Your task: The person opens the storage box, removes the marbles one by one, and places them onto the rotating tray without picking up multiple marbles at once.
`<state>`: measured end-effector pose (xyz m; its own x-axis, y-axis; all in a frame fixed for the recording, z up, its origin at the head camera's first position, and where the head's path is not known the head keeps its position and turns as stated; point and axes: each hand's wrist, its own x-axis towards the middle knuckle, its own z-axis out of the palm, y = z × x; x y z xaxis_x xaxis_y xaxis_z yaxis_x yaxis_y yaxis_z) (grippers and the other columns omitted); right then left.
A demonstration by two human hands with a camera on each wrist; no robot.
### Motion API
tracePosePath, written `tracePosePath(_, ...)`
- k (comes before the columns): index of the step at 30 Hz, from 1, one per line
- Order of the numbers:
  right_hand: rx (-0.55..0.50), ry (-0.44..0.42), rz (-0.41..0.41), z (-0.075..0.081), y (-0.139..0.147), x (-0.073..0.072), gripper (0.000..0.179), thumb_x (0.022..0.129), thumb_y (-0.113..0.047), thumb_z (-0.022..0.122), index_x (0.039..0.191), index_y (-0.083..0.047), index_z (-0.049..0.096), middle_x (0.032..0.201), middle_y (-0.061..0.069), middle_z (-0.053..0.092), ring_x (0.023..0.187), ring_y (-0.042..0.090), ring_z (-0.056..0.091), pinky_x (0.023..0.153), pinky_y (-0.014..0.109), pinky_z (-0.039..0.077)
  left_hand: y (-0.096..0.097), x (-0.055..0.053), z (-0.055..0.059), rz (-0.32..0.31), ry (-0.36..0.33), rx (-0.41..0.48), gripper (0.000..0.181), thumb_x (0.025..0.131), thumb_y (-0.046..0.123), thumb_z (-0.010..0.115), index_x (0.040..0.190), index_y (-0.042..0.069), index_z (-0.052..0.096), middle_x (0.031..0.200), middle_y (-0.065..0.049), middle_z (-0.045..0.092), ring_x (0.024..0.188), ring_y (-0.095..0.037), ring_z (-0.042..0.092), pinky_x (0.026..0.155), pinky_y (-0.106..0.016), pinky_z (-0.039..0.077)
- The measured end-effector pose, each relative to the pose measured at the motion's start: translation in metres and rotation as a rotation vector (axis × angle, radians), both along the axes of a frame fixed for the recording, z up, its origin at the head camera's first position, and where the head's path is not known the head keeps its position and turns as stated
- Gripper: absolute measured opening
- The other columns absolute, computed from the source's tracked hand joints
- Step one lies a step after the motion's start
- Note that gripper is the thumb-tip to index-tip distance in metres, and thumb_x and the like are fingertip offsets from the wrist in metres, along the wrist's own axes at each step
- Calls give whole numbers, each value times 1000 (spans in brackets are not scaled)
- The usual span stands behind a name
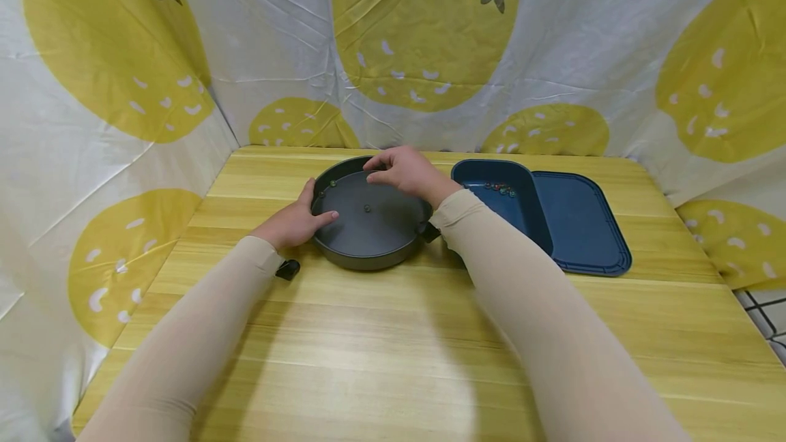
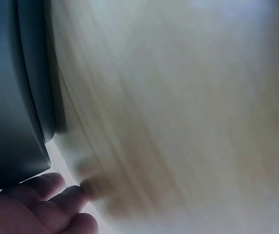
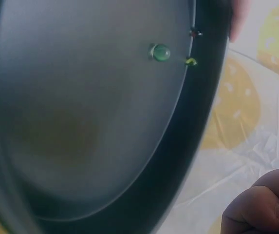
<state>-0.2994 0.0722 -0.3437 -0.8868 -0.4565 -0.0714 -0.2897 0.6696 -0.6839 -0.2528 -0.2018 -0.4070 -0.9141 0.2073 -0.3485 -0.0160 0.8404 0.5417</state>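
A round dark grey pan with a raised rim stands on the table. My left hand grips its left side, thumb over the rim and fingers along the outer wall. One green glass marble is on the pan floor. Two more, a yellow-green marble and a dark reddish marble, lie against the wall near that hand. Over the far right part of the pan hovers my right hand, fingers loosely bent, thumb slightly apart from them and nothing visible between.
To the right, a deep blue rectangular container holds several colored marbles, partly hidden by my right forearm. A flat blue lid lies beside it. Behind the wooden table hangs a white curtain with yellow fruit prints.
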Motion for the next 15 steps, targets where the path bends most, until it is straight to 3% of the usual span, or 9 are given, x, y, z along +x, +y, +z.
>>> tracePosePath(4,-25,-27,-23,4,10,-1,34,101,-32,73,134,-21,75,116,7,67,97,22,57,81,35,45,1,1,1,5,1,0,108,103,65,53,167,19,-21,176,-21,11,157,-45,31,127,-60,27)
tracePosePath(7,-45,-32,-48,6,28,-4,37,103,-33,70,138,-20,72,111,13,62,84,25,51,79,40,45,1,2,1,8,1,2,107,103,64,53,168,20,-21,176,-21,11,157,-46,31,127,-61,28)
tracePosePath(8,-54,-37,-61,7,35,-5,38,104,-34,69,139,-20,71,115,14,62,87,26,52,82,41,47,1,2,1,9,1,3,107,103,64,53,168,20,-21,176,-21,12,157,-46,31,127,-61,28)
tracePosePath(12,-67,-64,-119,7,70,-11,43,106,-35,65,145,-18,66,152,15,54,127,35,57,106,52,49,1,2,1,14,6,6,107,103,64,54,168,20,-20,176,-22,13,156,-46,33,126,-61,29)
tracePosePath(14,-75,-89,-155,5,88,-14,44,107,-36,64,147,-18,64,166,10,43,153,36,40,117,56,42,1,2,1,12,5,4,107,103,64,53,168,21,-20,176,-22,13,156,-46,33,126,-61,29)
tracePosePath(15,-67,-91,-168,2,96,-15,44,107,-36,63,147,-18,63,167,10,42,154,37,38,118,57,41,0,2,1,11,6,2,107,103,65,53,168,20,-20,176,-22,13,156,-46,33,126,-61,29)
